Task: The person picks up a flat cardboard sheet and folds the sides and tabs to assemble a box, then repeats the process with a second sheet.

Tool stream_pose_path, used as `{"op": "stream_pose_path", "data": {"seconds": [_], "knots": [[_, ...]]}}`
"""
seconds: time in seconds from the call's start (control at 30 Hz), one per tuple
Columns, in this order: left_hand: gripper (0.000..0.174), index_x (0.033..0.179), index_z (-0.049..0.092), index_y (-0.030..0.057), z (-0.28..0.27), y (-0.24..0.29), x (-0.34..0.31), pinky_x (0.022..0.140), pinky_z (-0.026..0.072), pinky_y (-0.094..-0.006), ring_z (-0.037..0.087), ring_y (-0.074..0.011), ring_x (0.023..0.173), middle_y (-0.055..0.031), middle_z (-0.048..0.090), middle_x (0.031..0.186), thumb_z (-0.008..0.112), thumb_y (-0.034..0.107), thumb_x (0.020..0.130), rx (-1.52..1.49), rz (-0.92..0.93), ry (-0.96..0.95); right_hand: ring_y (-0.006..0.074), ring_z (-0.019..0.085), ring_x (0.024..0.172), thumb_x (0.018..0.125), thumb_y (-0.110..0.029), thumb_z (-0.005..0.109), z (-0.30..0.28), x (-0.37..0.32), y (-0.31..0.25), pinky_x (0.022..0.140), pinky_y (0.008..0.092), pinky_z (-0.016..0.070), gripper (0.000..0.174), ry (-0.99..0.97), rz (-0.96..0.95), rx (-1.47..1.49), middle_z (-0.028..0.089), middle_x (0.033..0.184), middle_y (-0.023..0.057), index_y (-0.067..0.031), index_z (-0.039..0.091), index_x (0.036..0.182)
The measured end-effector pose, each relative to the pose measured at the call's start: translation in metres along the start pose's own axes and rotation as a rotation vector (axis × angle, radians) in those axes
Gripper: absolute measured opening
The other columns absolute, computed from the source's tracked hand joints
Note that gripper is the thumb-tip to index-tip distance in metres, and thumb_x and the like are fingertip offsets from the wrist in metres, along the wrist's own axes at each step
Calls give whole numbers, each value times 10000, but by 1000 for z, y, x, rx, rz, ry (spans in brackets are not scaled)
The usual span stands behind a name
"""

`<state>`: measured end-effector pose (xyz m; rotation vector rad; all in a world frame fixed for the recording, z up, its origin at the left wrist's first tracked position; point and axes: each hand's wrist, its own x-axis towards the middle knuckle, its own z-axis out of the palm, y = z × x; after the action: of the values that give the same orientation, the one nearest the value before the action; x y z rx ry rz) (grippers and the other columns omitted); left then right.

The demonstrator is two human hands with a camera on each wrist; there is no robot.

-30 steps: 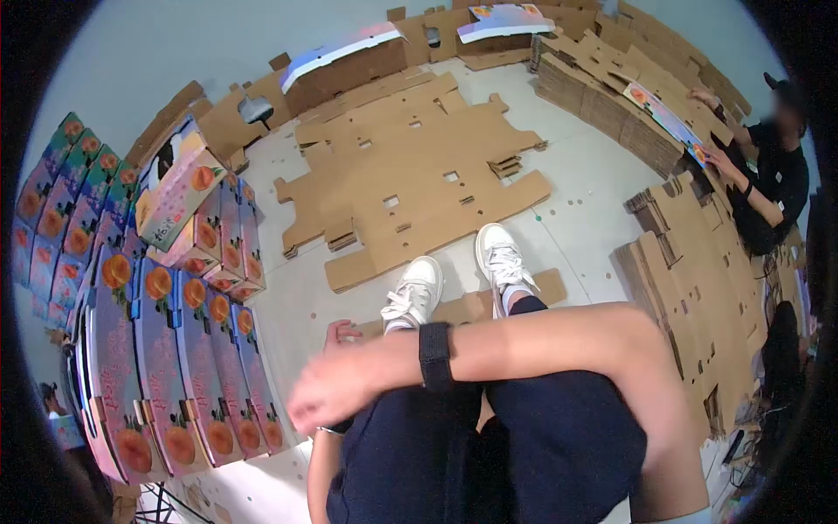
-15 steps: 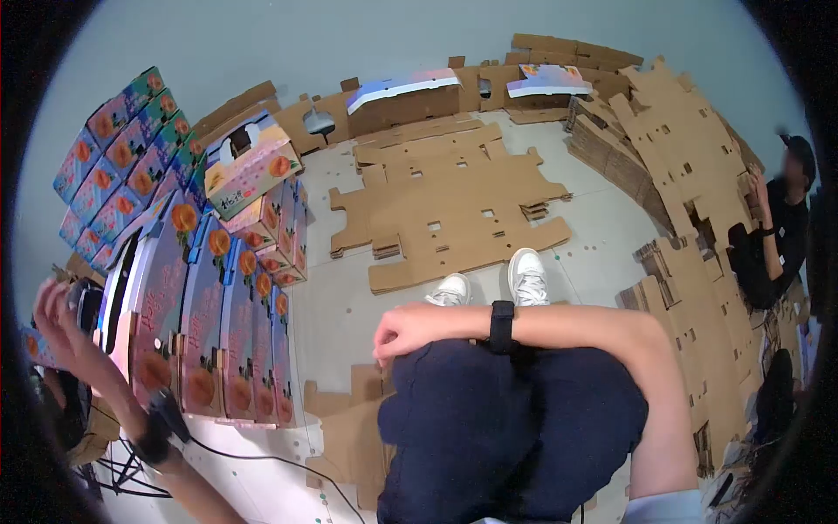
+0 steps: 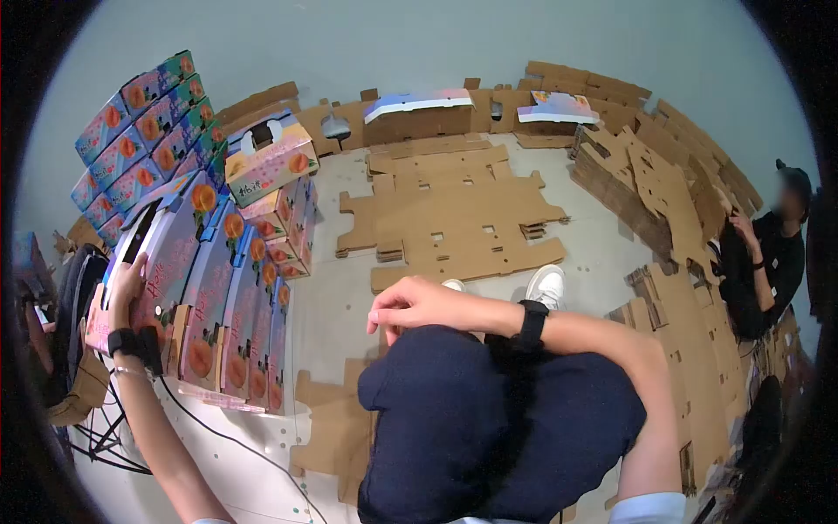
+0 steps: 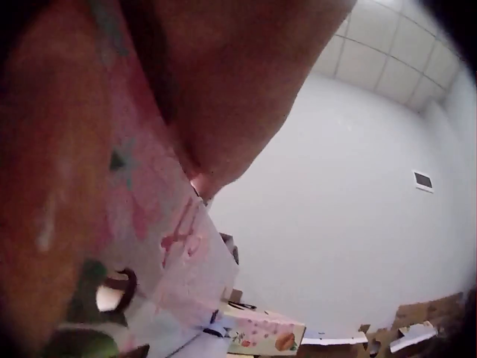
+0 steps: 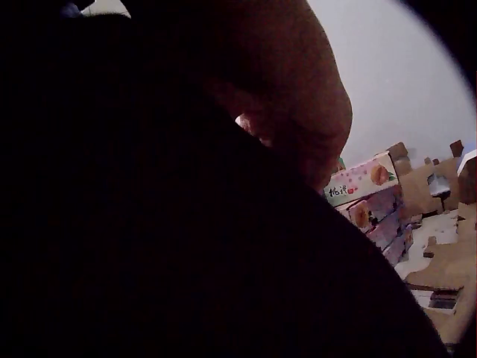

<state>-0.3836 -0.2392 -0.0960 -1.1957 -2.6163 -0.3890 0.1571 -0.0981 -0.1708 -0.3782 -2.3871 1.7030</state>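
Far left, one dark padded item (image 3: pixel 74 297), above thin black metal legs (image 3: pixel 109 437). Next, one stack of peach-printed boxes (image 3: pixel 144 144), blue, pink and green, set in stepped tiers. In front of it, one large printed box (image 3: pixel 166 262), at the left end of a standing row; long axis running from the near lower left to the far upper right in the head view, near end toward the person, far end toward the wall, lettered face turned right, a peach print at the far end, a dark slot along the upper edge. On its upper edge, near end: one left hand (image 3: pixel 127 286), black strap at the wrist, fingers directed away from the person along the box; whether they are pinched or pressed together cannot be told. Alongside, the remaining upright boxes (image 3: pixel 227 301), roughly parallel. Behind these, one handled box (image 3: pixel 272 166), lying across a short pile. Centre, flat brown cardboard sheets (image 3: pixel 454 214) on the pale floor (image 3: pixel 327 306). Nearer, one right hand (image 3: pixel 412 304), empty, above the dark-clothed knee (image 3: pixel 432 384), fingers loosely bent, back of the hand upward, black strap at the wrist. Beyond it, one white shoe (image 3: pixel 546 285). Right, layered cardboard stacks (image 3: pixel 624 196); far right, one person in black (image 3: pixel 768 271), capped, beside the cardboard.
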Motion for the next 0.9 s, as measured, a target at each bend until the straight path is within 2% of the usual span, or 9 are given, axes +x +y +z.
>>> {"op": "stream_pose_path", "data": {"seconds": [0.1,0.13,0.23,0.3,0.4,0.5,0.63,0.77,0.9], "knots": [[663,742,604,-121,7,-4,2,586,452,-433,603,-318,542,-206,601,616,525,533,824,-101,134,52,72,573,685,949,-284,482,8,-8,-27,651,242,463,308,92,-96,11,636,760,20,-25,649,962],[663,742,604,-121,12,-5,3,586,452,-433,603,-318,542,-206,601,616,525,533,824,-102,127,61,153,613,697,915,-287,493,12,-12,-40,654,294,467,298,145,-160,-52,653,748,57,-39,658,917],[559,643,607,-64,25,-6,3,516,413,-380,513,-186,472,-122,501,502,586,464,824,-684,-201,397,204,612,754,937,-270,455,24,-22,-48,706,317,465,315,220,-358,-57,637,795,91,-22,644,889],[561,708,613,-60,4,-14,-3,560,423,-357,544,-183,562,-116,564,599,598,493,801,-338,-197,193,258,593,844,952,-246,426,26,-31,-46,769,340,453,300,205,-371,-79,599,862,116,-20,621,911],[505,770,602,-26,-27,73,-77,645,431,-336,564,-179,686,-133,605,719,618,478,793,-435,-111,416,298,552,950,954,-247,421,33,-41,-40,827,366,435,268,205,-444,-198,535,964,123,-31,570,1010],[366,735,540,-27,-52,143,-112,572,359,-302,434,-121,633,-36,470,663,602,309,866,-552,114,478,258,551,971,958,-239,441,32,-51,-39,858,340,427,257,145,-453,-278,530,1044,104,-48,563,1078],[386,815,582,-20,-56,224,-113,584,404,-333,514,-162,615,-100,532,636,581,362,872,-596,228,369,285,519,1022,874,-189,537,30,-52,-37,877,395,416,234,158,-486,-430,480,1074,103,-60,530,1069],[476,866,611,-44,-7,306,-90,703,453,-404,615,-334,751,-252,617,785,568,430,870,-549,413,231,272,513,960,830,-158,564,17,-47,-29,826,377,409,218,243,-574,-552,472,1067,91,-83,534,1032],[451,798,602,-64,39,386,-94,606,432,-363,549,-199,631,-166,584,670,563,374,897,-667,578,-150,244,518,980,837,-152,558,-19,-45,-21,833,361,401,198,338,-460,-768,497,1087,77,-81,553,1022]]}}
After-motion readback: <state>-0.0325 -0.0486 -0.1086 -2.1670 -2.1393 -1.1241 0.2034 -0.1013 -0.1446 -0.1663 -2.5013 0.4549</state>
